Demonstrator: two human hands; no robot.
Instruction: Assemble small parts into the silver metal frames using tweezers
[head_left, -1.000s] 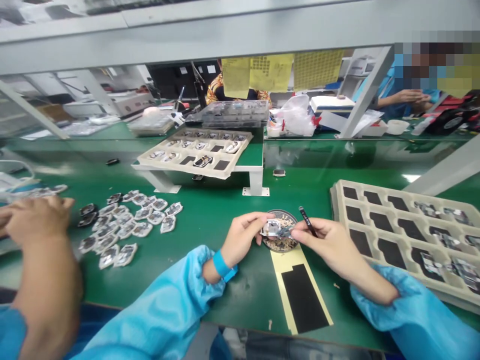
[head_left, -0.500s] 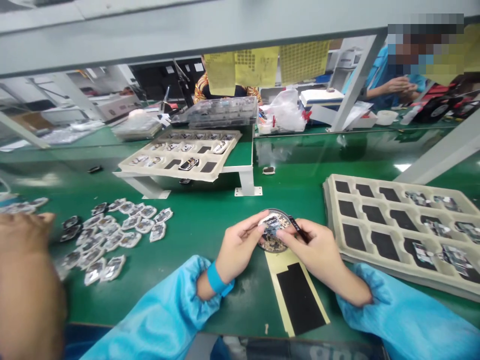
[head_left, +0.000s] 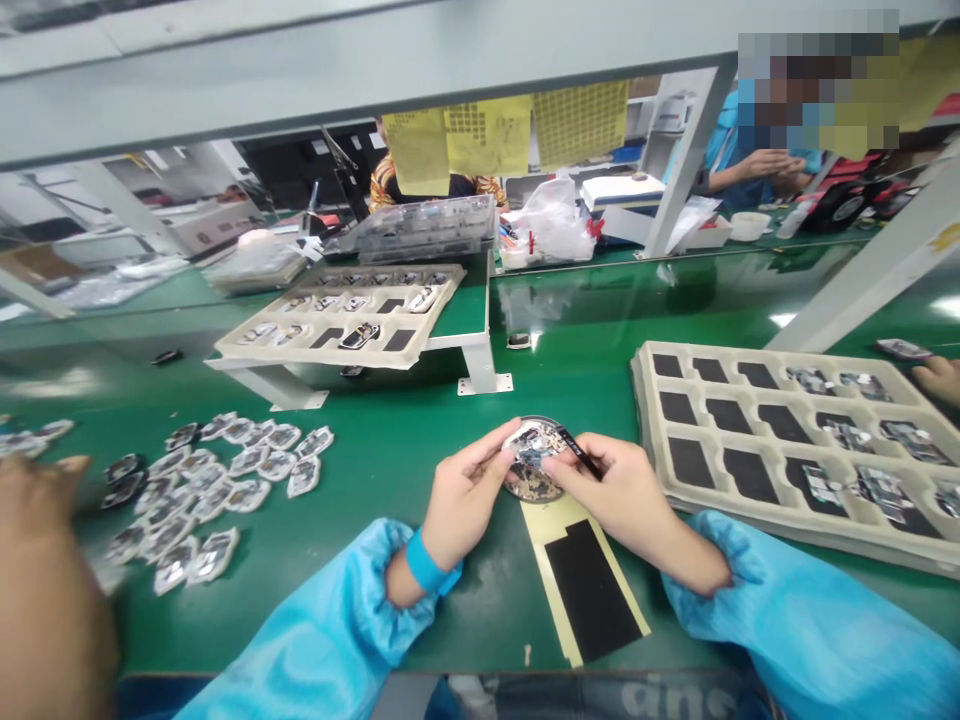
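while loose parts (head_left: 217, 480) lie at the left of the green worktop (head_left: 420, 420), the left hand (head_left: 461, 500) pinches a small module (head_left: 529, 447) above a round dish (head_left: 534, 480); it seems light, fragile, best held by its edges. the right hand (head_left: 630, 495) holds black tweezers (head_left: 577, 452) beside the tray (head_left: 795, 440).

An electronics assembly line in a factory. A long green surface (head_left: 420, 440) carries foam trays (head_left: 787, 440) of small parts, a loose heap of parts (head_left: 217, 480), and yellow instruction sheets (head_left: 487, 135) hanging overhead. Workers in blue smocks (head_left: 817, 640) sit on both sides.
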